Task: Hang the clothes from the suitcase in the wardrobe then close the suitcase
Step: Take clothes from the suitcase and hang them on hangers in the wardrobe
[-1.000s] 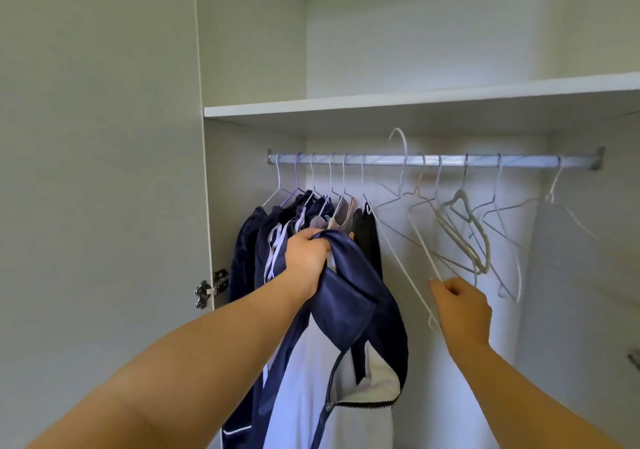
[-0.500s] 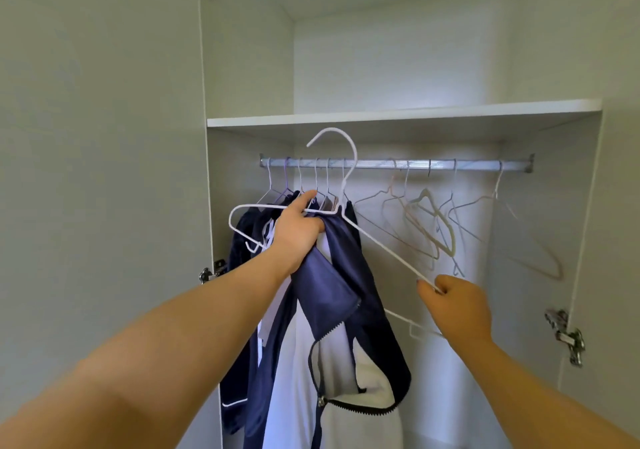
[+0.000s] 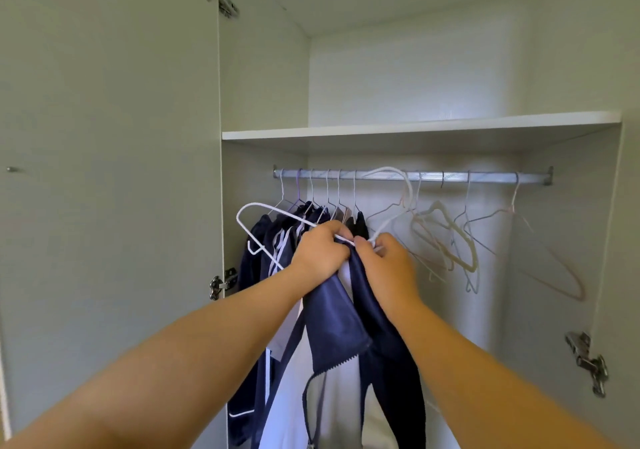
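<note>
A navy and white zip jacket [image 3: 341,337] hangs down from both my hands in front of the open wardrobe. My left hand [image 3: 320,252] grips its collar together with the bar of a white wire hanger [image 3: 266,210]. My right hand [image 3: 384,268] pinches the jacket's collar and the hanger's neck right beside the left hand. The hanger's hook [image 3: 398,178] rises in front of the metal rail [image 3: 491,177], free of it. The suitcase is out of view.
Dark clothes [image 3: 273,240] hang at the rail's left end. Several empty hangers [image 3: 457,240] dangle to the right. A white shelf [image 3: 415,129] runs above the rail. The open left door [image 3: 104,188] stands close, with hinges [image 3: 221,282] at its edge.
My right hand slid up the hanger from its lower right end to its neck and now meets my left hand at the collar. The hanger has shifted right.
</note>
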`<state>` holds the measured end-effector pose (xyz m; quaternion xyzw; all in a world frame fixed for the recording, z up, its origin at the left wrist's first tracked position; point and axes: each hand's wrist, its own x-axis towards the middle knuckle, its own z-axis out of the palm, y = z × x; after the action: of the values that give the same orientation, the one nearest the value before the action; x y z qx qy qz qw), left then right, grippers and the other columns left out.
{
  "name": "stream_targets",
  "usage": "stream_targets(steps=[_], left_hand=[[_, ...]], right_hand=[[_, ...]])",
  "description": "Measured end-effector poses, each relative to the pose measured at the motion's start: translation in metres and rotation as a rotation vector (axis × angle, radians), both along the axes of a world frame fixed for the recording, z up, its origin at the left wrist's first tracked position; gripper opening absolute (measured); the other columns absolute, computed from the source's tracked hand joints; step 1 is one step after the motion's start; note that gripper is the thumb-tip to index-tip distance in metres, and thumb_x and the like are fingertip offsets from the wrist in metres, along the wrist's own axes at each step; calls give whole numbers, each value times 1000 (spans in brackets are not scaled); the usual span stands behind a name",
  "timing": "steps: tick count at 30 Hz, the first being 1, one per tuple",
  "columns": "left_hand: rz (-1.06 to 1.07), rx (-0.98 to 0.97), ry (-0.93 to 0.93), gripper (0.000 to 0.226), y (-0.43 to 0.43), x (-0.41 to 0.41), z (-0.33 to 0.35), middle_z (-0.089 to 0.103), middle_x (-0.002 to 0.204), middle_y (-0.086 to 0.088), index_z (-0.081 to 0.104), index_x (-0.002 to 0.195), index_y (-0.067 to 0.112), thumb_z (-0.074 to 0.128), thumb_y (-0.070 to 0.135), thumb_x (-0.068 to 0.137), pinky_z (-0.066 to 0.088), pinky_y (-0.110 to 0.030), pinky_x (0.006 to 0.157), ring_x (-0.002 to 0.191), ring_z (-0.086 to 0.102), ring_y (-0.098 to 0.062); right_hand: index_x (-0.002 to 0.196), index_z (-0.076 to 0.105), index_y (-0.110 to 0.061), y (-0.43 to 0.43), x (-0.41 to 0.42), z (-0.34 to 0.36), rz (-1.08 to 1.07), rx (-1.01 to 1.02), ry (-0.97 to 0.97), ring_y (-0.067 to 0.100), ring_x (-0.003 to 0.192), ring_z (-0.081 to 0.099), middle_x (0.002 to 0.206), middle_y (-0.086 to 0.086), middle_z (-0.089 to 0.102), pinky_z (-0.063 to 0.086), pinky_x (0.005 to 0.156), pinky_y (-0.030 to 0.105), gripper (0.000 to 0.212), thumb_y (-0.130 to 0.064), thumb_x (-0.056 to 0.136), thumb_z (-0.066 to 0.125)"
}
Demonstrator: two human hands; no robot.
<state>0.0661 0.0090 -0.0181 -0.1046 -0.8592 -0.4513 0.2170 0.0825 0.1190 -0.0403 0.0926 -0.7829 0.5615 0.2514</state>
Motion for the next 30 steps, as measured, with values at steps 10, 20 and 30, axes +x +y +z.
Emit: stream_targets(steps=[10, 20, 30], left_hand=[[287, 529, -115, 16, -18, -60, 3, 59, 109, -25, 46, 106, 3, 47, 6, 90, 47, -37, 76, 93, 58, -33], [167, 585, -436, 37, -10, -94, 4, 52, 125, -12, 44, 135, -1, 33, 10, 102, 34, -28, 105, 115, 49, -24], [244, 388, -276, 26, -28, -93, 9, 48, 75, -9, 55, 98, 3, 33, 16, 101, 40, -24, 59, 67, 43, -22]], right_hand=[[62, 53, -11, 70, -61, -29, -152, -224, -142, 20, 59, 44, 61, 3, 49, 38, 63, 31, 40, -24, 98, 43], [54, 42, -12, 116, -90, -38, -208, -474, -119, 18, 52, 33, 54, 3, 40, 28, 52, 29, 44, -24, 97, 46], [63, 48, -16, 107, -66, -33, -225, -239, -134, 15, 59, 45, 64, 1, 49, 35, 58, 29, 40, -30, 100, 38]])
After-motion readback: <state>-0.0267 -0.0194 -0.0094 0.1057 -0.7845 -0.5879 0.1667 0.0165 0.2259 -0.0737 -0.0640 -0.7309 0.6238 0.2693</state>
